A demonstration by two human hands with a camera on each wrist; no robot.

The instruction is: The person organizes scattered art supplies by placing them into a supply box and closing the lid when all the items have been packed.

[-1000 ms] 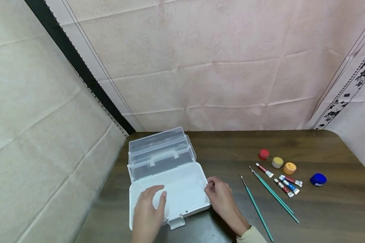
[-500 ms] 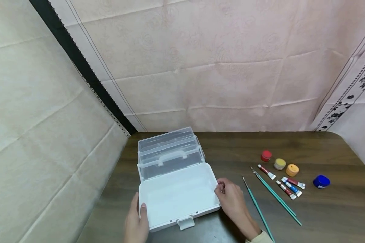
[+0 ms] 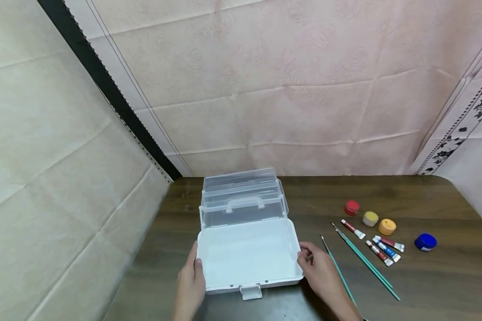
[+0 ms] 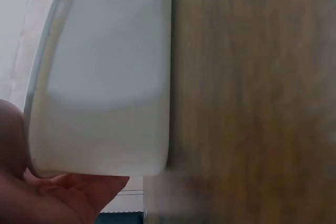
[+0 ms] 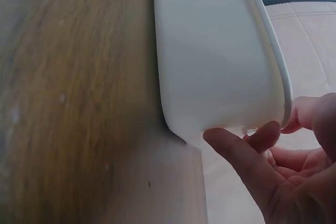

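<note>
A white plastic storage box lies open on the table, its clear lid with a handle tipped back behind it. At the box's front edge a latch hangs down. My left hand grips the left side, thumb by the rim; in the left wrist view its fingers lie along the outer wall. On the right side, my right hand holds the edge with bent fingers. The right wrist view has those fingertips against the side wall. Nothing lies inside the box.
Teal paintbrushes lie right of the box, one partly behind my right hand. Beyond them are several small paint tubes and paint jars: red, yellow, orange and blue. Cloth hangs behind the wooden table.
My left hand has moved from over the box to its left side. The box has shifted right and turned squarer to me, the right hand staying at its edge throughout.
</note>
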